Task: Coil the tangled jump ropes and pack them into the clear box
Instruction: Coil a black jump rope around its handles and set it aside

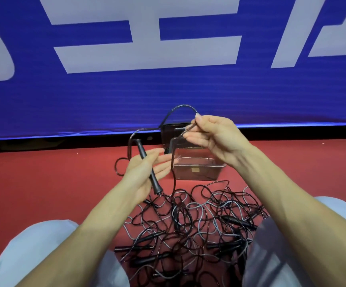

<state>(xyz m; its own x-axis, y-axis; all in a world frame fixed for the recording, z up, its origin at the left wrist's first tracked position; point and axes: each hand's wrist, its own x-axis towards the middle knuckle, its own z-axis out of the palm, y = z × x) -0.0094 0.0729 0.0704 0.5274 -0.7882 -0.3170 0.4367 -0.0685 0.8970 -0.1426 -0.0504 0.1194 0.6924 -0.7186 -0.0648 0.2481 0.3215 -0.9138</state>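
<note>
A tangled heap of black and grey jump ropes (190, 224) lies on the red floor between my knees. My left hand (145, 172) holds one black rope handle (147, 168) across its palm, fingers fairly straight, thumb over the handle. That handle's cord (180, 107) arcs up and over to my right hand (211, 137), which pinches it between thumb and fingertips. From there the cord drops back down into the heap. The clear box (197, 168) stands open on the floor just beyond the heap, partly hidden behind my right hand.
A blue banner with large white letters (168, 79) hangs across the back, its lower edge meeting the floor. A dark box-like object (171, 131) sits behind the clear box. My grey-trousered knees (44, 255) flank the heap on both sides.
</note>
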